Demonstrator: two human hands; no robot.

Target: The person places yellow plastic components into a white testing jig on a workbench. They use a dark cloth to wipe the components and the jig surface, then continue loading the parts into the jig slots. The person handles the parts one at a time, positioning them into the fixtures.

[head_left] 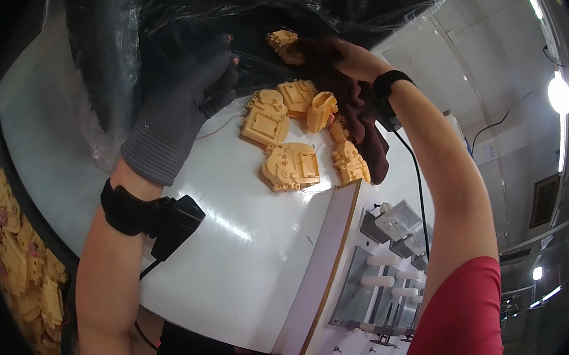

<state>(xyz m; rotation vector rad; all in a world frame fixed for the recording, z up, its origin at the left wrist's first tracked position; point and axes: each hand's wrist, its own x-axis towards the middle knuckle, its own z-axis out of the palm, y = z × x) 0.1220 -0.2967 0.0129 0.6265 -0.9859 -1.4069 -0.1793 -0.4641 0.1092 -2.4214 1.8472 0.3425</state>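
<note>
Near left below the bench, bin of yellow plastic parts. White glossy bench carries a pile of yellow moulded plastic pieces. Looks like emptying the black plastic bag; next needs a clean release onto the pile. Grey-gloved left hand, arm outstretched, fingers clamped on bag; dark-red-gloved right hand, wrist bent, pinches one yellow piece at the bag mouth.

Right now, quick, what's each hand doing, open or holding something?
Left hand: grey glove, gripping the edge of the black plastic bag.
Right hand: dark red glove, closed on a yellow plastic part above the white table.
</note>
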